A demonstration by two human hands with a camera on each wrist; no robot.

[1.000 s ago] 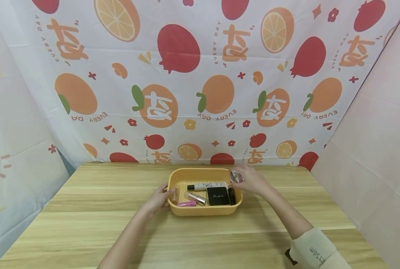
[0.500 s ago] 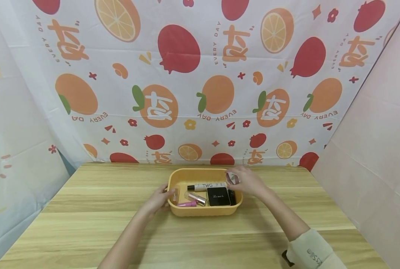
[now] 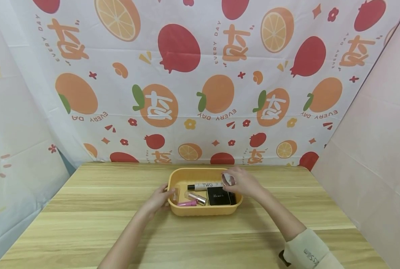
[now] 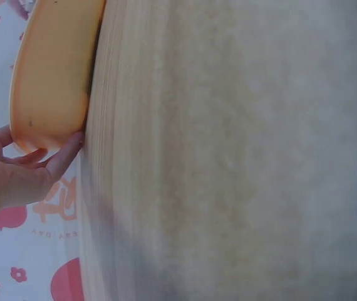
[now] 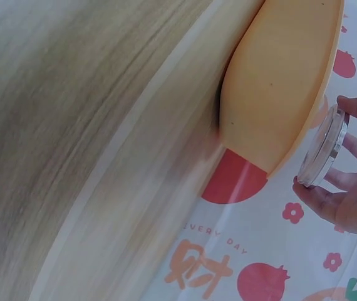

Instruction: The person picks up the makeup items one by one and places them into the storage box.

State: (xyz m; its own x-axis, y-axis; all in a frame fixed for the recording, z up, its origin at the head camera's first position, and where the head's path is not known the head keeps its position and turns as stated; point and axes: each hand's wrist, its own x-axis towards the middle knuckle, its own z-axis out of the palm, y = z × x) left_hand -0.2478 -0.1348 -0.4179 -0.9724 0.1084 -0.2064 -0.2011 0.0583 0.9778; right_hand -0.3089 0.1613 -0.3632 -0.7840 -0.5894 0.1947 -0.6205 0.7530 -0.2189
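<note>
A yellow plastic basket stands on the wooden table. My left hand grips its left end, thumb over the rim and fingers against the outside, as the left wrist view shows. Above the basket's right end, my right hand pinches a round, flat case with a clear rim by its edge, tilted. Inside the basket lie a white tube with a black cap, a black square compact, a lipstick, a pink tube and a small clear item. A black item is partly hidden by the compact.
The wooden table extends on both sides and in front of the basket. A fruit-printed cloth hangs behind its back edge. Pale cloth walls stand at left and right.
My right hand has moved a little left over the basket, carrying the round case, which has turned slightly. The left hand and the basket have stayed in place.
</note>
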